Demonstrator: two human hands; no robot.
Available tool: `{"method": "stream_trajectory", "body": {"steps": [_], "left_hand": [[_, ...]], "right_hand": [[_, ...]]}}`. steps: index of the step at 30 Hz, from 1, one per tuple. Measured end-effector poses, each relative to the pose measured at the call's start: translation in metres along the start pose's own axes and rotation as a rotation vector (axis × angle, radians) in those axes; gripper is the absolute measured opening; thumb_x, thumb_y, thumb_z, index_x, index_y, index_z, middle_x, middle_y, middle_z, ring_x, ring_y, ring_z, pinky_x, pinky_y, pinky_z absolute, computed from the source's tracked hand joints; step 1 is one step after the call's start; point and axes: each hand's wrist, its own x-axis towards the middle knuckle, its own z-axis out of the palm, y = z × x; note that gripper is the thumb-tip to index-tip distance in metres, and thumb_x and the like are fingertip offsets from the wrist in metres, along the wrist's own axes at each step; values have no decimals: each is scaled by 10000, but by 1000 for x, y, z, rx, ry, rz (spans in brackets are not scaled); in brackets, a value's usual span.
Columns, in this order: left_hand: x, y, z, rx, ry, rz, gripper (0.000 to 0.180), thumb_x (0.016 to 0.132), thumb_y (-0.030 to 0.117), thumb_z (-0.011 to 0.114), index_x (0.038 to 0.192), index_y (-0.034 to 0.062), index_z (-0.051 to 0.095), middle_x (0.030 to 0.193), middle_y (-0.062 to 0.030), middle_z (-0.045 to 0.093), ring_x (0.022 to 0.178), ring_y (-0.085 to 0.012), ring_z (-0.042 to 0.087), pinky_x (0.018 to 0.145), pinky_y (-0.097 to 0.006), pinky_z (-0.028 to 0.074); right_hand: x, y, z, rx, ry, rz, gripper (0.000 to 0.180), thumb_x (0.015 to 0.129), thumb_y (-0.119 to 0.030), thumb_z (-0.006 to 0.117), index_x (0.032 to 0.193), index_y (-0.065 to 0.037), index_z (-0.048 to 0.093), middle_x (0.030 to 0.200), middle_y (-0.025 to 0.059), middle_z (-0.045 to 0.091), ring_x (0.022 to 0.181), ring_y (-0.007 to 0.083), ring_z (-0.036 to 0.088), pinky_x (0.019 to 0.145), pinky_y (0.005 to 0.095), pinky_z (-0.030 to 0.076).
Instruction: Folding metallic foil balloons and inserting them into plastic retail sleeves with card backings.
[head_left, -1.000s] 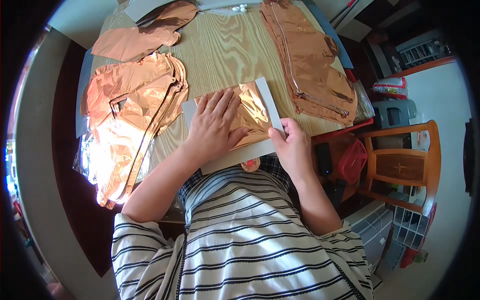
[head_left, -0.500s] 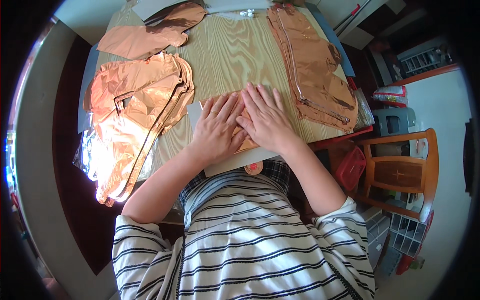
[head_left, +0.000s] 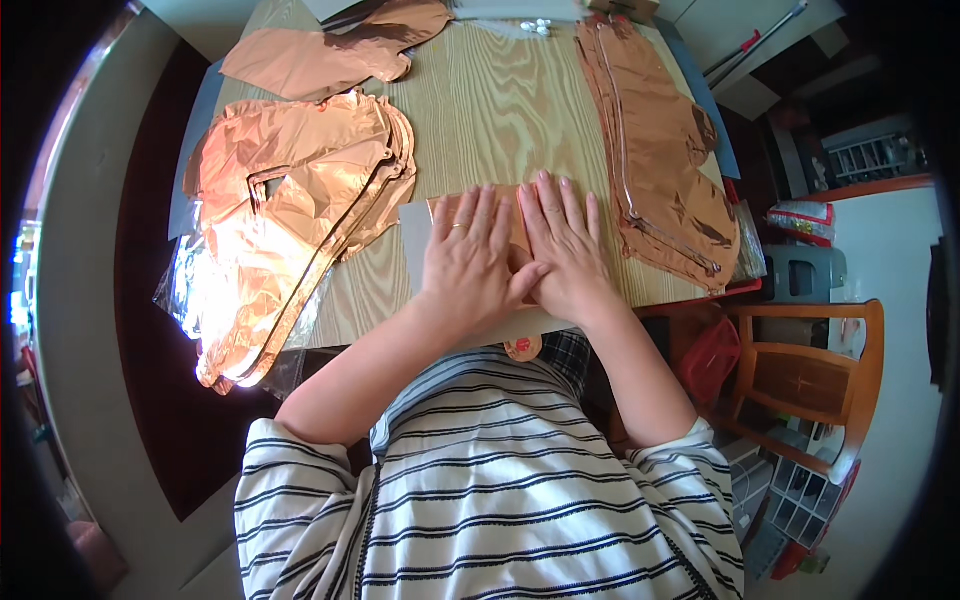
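Note:
Both of my hands lie flat, side by side, at the table's near edge. Under them is a folded piece of copper-coloured foil point(head_left: 516, 212), mostly covered by the fingers and palms. It rests on a pale grey card point(head_left: 413, 245), whose left and near margins stick out. My left hand point(head_left: 468, 258), with a ring on one finger, presses on the left part of the foil, fingers stretched out. My right hand point(head_left: 568, 248) presses on the right part, fingers also straight. The left thumb reaches across to the right hand.
Flat copper foil balloons point(head_left: 330, 140) lie in a shiny pile at the left, overhanging the table edge. Another foil sheet point(head_left: 300, 62) is at the back left, and a stack of foil balloons point(head_left: 655, 150) at the right. Small white pieces point(head_left: 535, 27) sit at the back. A wooden chair point(head_left: 808, 375) stands right.
The view has shifted, so the table appears farther right. My hands stay flat on the foil; the right hand has straightened and the two hands' fingertips have spread slightly apart.

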Motion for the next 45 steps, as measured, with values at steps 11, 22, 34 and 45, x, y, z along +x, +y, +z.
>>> {"method": "stream_trajectory", "body": {"steps": [11,22,34,45], "left_hand": [[-41,-50,-19,72,10,18,927,952,634,510,1529,-70,336,1573,-277,369,1510,-390,288,1228,-563,88],[-13,7,0,-62,-1,-40,928,981,661,425,1509,-98,348,1574,-304,340,1515,-430,242,1224,-569,112],[-33,-25,0,38,-6,-72,988,947,714,418,1536,-73,318,1607,-295,287,1530,-419,206,1234,-569,82],[-15,-20,-23,80,-76,-70,973,918,724,463,1514,-40,378,1518,-315,413,1448,-438,360,1224,-576,131]], "right_hand": [[1,-4,-1,11,15,19,772,1017,-507,462,1591,-33,255,1654,231,207,1531,435,170,1232,594,81],[2,0,4,21,26,17,787,983,-485,521,1579,-34,275,1646,238,199,1525,445,153,1229,607,74],[-1,0,8,62,101,4,776,995,-500,514,1559,-12,296,1616,258,259,1509,451,191,1212,615,109],[-111,-1,-61,440,-22,605,288,969,-307,665,951,-20,671,930,169,714,784,298,711,721,353,529]]}}
